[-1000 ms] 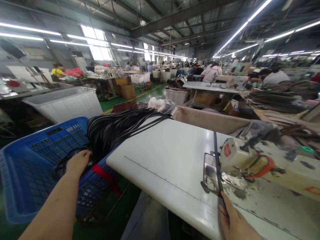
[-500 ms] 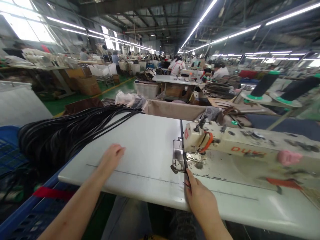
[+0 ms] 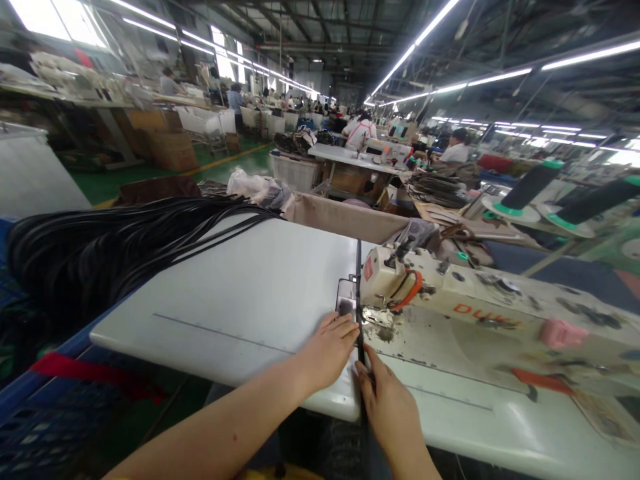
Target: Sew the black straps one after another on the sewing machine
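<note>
A narrow black strap [image 3: 359, 280] runs along the white table [image 3: 240, 293] and passes under the head of a cream sewing machine [image 3: 450, 293]. My right hand [image 3: 387, 400] pinches the near end of the strap at the table's front edge. My left hand [image 3: 327, 350] rests flat on the table just left of the strap, fingers touching it near the metal needle plate [image 3: 346, 305]. A large bundle of black straps [image 3: 100, 247] lies at the table's left, spilling over a blue crate [image 3: 30, 400].
A beige bin [image 3: 345, 220] stands behind the table. Black thread cones [image 3: 530, 183] stand at the right. A pink object [image 3: 563, 331] lies on the machine bed. Other people work at sewing tables [image 3: 350, 157] further back. The floor aisle is green.
My left hand left the blue crate, crossed the table to the right and now lies beside the strap. My view swung right. My right hand stayed on the strap.
</note>
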